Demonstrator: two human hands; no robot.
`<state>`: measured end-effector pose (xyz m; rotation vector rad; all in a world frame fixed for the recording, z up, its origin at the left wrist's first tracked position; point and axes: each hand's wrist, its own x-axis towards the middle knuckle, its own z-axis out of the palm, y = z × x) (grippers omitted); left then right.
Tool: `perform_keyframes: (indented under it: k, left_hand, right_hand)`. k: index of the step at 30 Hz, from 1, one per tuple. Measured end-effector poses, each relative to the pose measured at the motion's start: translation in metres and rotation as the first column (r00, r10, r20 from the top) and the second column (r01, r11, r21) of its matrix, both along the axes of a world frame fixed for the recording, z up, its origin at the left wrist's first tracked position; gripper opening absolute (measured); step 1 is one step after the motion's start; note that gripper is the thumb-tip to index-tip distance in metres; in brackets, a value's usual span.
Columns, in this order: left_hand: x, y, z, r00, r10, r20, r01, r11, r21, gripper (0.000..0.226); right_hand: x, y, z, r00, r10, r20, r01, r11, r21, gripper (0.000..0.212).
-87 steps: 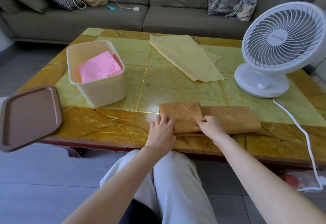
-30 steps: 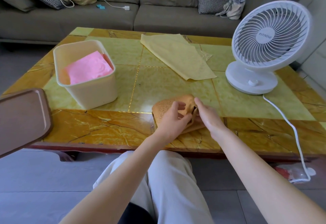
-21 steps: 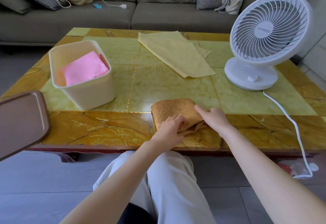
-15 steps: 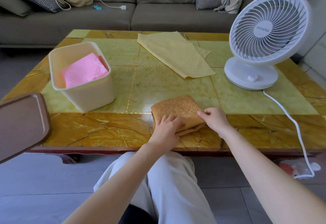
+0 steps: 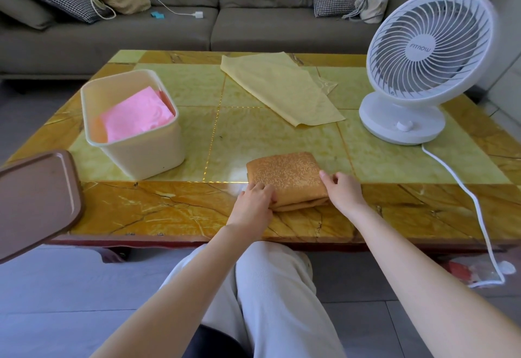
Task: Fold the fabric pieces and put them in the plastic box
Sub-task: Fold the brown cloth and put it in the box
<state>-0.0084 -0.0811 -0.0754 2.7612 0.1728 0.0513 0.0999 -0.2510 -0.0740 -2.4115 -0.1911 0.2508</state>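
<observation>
Orange fabric [image 5: 287,177] sits folded into a thick square pad at the near edge of the surface [image 5: 158,208], right of the plastic box [image 5: 146,157] and apart from it. Several layers show at the near edge, stacked a bit unevenly.

Left hand [image 5: 253,202]: bent fingers lie over the pad's near-left corner. Thumb is hidden, so I can't tell if that grip is a pinch or just a press. Right hand [image 5: 342,191]: loosely bent fingertips touch the pad's right edge and the grip closes on nothing.

Handling, my read: light, soft, no stiffness of its own. The woven pattern looks slightly glossy, so layers probably slide on each other, and the polished surface gives little friction underneath. Lift by one corner and the fold likely opens.

Where to hold: clamp the whole stack, thumb on top and fingers under, at two opposite sides. Left and right edges suit where the hands are. Keep it flat and squeezed during the carry.

Box is open with pink fabric [image 5: 138,115] already inside, lying tilted. The pad looks close to the box opening in footprint, so expect to press it down on top of the pink one.

Yellow fabric [image 5: 279,90] lies at the far side of the surface, not yet folded small. It looks thinner and probably flimsier.
</observation>
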Motion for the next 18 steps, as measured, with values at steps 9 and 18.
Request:
perform_keyframes:
  k: [9,18]
  left_hand:
    - [0.000,0.006,-0.004,0.987,0.035,0.157,-0.076,0.960,0.268,0.039]
    - [0.000,0.013,-0.012,0.999,0.033,0.042,-0.040,0.986,0.161,0.036]
  right_hand:
    - [-0.009,0.008,0.002,0.997,0.026,0.073,-0.018,0.993,-0.116,0.032]
    - [-0.009,0.015,0.007,0.989,-0.039,-0.139,0.050,0.996,0.072,0.025]
